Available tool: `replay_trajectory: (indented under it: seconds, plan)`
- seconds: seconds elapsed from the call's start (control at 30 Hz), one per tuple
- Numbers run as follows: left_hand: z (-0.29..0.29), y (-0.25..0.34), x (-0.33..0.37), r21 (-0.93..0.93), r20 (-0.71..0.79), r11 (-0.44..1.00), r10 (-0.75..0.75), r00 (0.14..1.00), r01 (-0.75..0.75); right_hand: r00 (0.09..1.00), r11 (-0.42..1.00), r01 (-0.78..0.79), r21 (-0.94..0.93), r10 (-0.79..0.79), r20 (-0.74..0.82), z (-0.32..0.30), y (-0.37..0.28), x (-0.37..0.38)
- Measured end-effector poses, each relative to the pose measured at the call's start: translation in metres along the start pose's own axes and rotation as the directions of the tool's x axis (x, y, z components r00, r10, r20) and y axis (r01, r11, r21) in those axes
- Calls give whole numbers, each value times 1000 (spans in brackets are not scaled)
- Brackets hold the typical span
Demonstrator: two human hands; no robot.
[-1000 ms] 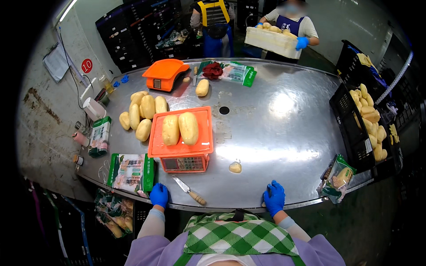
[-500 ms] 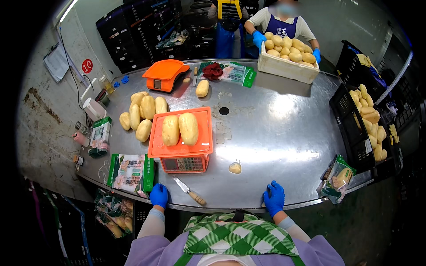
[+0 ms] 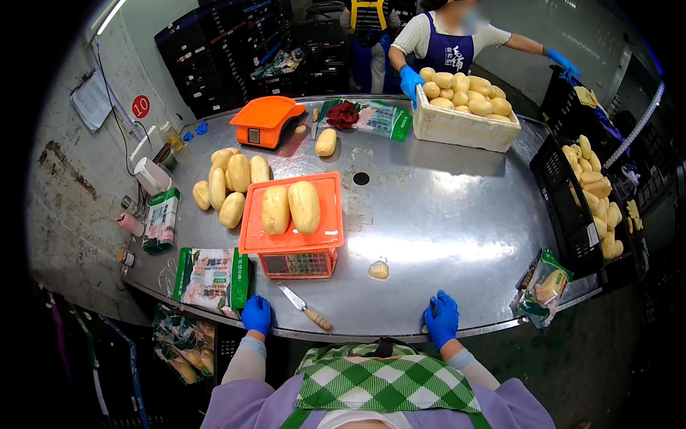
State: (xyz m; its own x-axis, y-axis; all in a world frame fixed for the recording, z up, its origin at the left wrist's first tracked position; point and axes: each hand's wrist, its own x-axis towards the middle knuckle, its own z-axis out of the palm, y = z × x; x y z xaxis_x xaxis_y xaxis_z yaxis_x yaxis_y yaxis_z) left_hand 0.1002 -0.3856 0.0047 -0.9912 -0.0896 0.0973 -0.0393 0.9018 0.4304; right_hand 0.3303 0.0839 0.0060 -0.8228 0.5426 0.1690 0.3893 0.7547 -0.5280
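My left hand (image 3: 256,315), in a blue glove, rests at the table's near edge with its fingers curled in and nothing visible in them. Beside it lie a green-and-white printed bag (image 3: 211,279) and a knife with a wooden handle (image 3: 316,317). My right hand (image 3: 442,318), also gloved in blue, leans on the same edge, fingers loosely apart and holding nothing visible. Ahead, two pale oblong root vegetables (image 3: 304,207) lie on the orange scale (image 3: 328,239). A small pale cut piece (image 3: 379,269) is on the metal table (image 3: 443,236) between scale and right hand.
Several more roots (image 3: 238,173) are piled left of the scale. A second orange scale (image 3: 266,121) stands behind. Across the table, a co-worker (image 3: 449,43) holds a white foam box (image 3: 464,132) of roots. A black crate (image 3: 568,207) and a filled bag (image 3: 546,289) are at right.
The co-worker has taken one hand off the foam box and stretches it out to the right. The box has turned and now sits lower, on the table. My hands have not visibly moved.
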Motion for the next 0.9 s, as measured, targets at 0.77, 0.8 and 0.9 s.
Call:
replay_trajectory:
  seconds: [0.77,0.8,0.9]
  plan:
    - [0,2,0,-4,8,1000,11,1000,-11,927,460,-288,840,353,125,-1,52,91]
    - [2,0,1,-6,8,1000,9,1000,-9,928,397,-224,890,367,70,-3,56,107]
    - [2,-6,1,-4,5,1000,14,1000,-14,927,350,-170,921,374,29,-22,41,152]
